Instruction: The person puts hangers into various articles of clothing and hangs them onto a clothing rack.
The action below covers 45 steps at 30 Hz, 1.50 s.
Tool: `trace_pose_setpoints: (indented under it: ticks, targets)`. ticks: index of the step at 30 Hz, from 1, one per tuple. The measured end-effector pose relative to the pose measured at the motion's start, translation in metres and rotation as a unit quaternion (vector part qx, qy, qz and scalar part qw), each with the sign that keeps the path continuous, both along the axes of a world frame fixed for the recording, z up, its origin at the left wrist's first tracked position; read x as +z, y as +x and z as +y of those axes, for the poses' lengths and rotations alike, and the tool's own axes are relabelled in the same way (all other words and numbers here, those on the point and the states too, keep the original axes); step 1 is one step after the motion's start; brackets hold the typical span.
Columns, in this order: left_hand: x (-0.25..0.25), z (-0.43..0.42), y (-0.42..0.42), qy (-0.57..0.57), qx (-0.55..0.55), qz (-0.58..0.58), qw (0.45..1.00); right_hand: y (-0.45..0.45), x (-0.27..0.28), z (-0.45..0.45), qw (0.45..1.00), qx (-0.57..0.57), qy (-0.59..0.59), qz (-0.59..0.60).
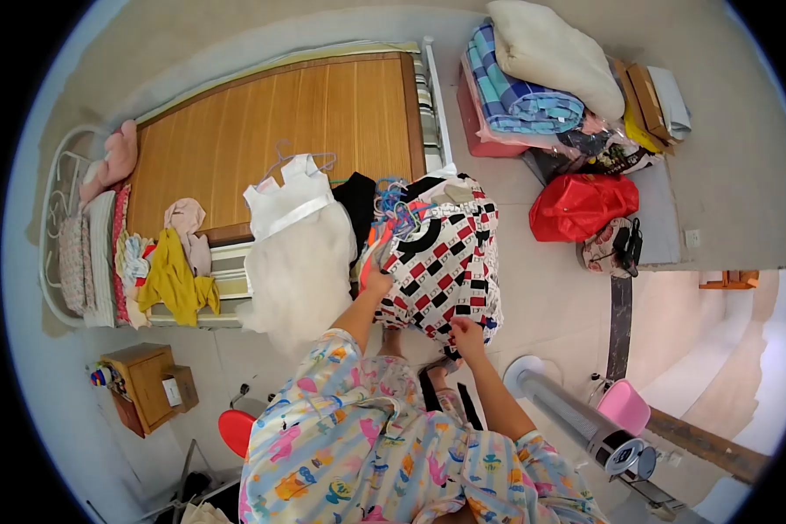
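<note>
In the head view, a garment with red, black and white checks (441, 271) lies spread over a pile at the bed's corner. My right hand (468, 336) is closed in a pinch at its lower edge. My left hand (376, 284) is wrapped round an orange clothes hanger (369, 253) at the garment's left side; part of the hanger is hidden by the fingers. Several blue, pink and other coloured hangers (395, 210) are bunched above it. To the left lie a black cloth (355, 205) and a white dress (297, 236) on a hanger.
The bed (262, 113) carries a wooden mat, a yellow garment (176, 279) and a pink cloth (186, 229). A red bag (581, 207) and stacked bedding (533, 100) stand at the right. A grey cylinder (576, 415) and pink seat (624, 406) are near my right arm.
</note>
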<state>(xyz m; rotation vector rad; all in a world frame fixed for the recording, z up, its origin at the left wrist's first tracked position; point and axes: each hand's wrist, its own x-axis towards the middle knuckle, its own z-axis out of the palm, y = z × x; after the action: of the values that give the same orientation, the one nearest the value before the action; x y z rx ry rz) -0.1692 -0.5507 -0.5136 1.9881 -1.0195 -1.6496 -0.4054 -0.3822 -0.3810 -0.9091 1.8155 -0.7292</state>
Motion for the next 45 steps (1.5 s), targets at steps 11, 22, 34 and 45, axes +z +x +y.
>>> trace_pose_setpoints:
  ticks: [11,22,34,45]
  targets:
    - [0.089,0.041,-0.069,-0.205,-0.099,-0.100,0.969,-0.043,0.010,-0.014,0.997,-0.029,0.006,0.067]
    - [0.192,0.049,-0.019,-0.197,-0.295,0.107,0.929,-0.129,0.068,-0.096,0.851,0.088,-0.190,0.482]
    - [0.199,0.004,-0.017,-0.252,-0.427,0.139,0.857,-0.111,0.138,-0.087,0.856,-0.047,-0.237,0.456]
    - [0.134,-0.013,-0.035,-0.168,-0.157,0.091,0.969,-0.154,0.127,-0.039,0.903,0.025,-0.163,0.397]
